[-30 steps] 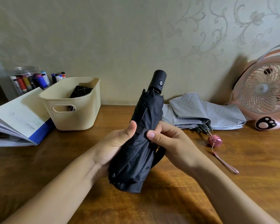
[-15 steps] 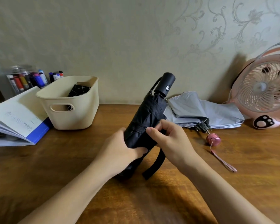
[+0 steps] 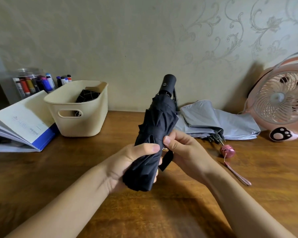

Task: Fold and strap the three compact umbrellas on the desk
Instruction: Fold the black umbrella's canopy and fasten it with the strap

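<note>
Cloth of the black compact umbrella (image 3: pixel 159 124) with the short cylinder handle is gathered tighter than a moment ago. The umbrella has come up from a lean toward 1 o'clock to nearly upright, with the handle at 12 o'clock. It is held above the brown wooden worktop (image 3: pixel 248 186) at the middle of the view.

The left hand (image 3: pixel 127 165) closes its grip round the lower folds. The right hand (image 3: pixel 184 148) pinches the cloth at mid-length between thumb and fingers. The flat black strap (image 3: pixel 166 159) hangs short just below it, not yet fastened. I judge that wrapping this strap is the step in hand.

At 2 o'clock the grey compact umbrella (image 3: pixel 218 124) lies loose on the worktop. At 10 o'clock a dark thing with thin pale lines (image 3: pixel 88 97), perhaps the third umbrella, sits in the cream plastic basket (image 3: pixel 79 121).
</note>
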